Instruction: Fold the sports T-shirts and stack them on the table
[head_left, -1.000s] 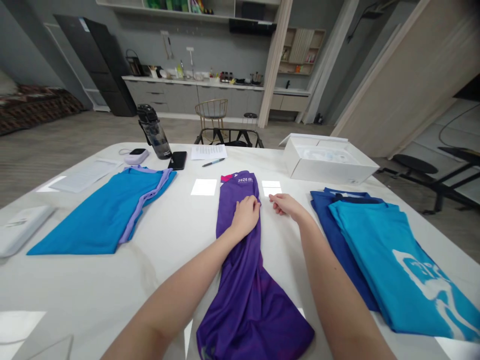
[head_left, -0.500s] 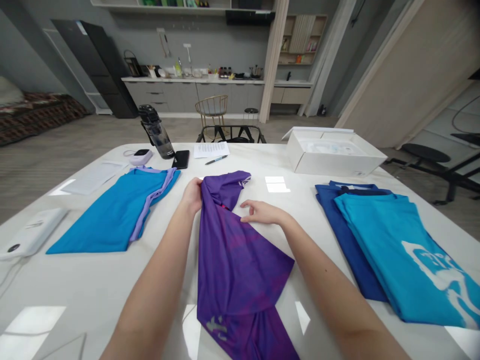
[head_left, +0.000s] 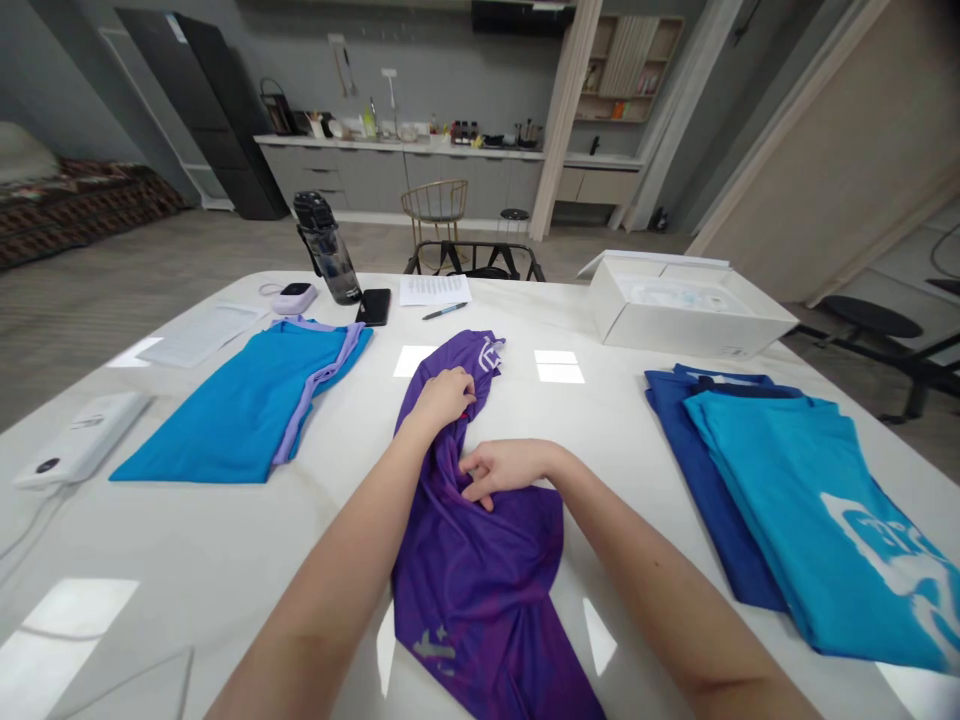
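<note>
A purple shirt (head_left: 480,570) lies crumpled and partly twisted on the white table, with white print at its far end and pale lettering near its lower left. My left hand (head_left: 448,395) is closed on the cloth at the neck area, where a bit of red shows. Lower and to the right, my right hand (head_left: 506,470) has its fingers curled into the purple fabric, pinching a fold. Left of the shirt rests a folded blue shirt (head_left: 225,410) with lilac cloth along its side. Folded turquoise (head_left: 795,500) and dark blue shirts (head_left: 675,440) are stacked on the right.
A white open box (head_left: 675,310) stands at the back right. Along the back left are a water bottle (head_left: 328,250), a phone (head_left: 373,307), a printed sheet (head_left: 435,290), a pen (head_left: 445,312) and a small lilac device (head_left: 294,298). A white power bank (head_left: 82,440) with a cable sits at the left.
My left hand has moved right from the shirt's left edge onto its neck area. My right hand has come down and taken hold of the cloth, which is now more bunched and twisted.
</note>
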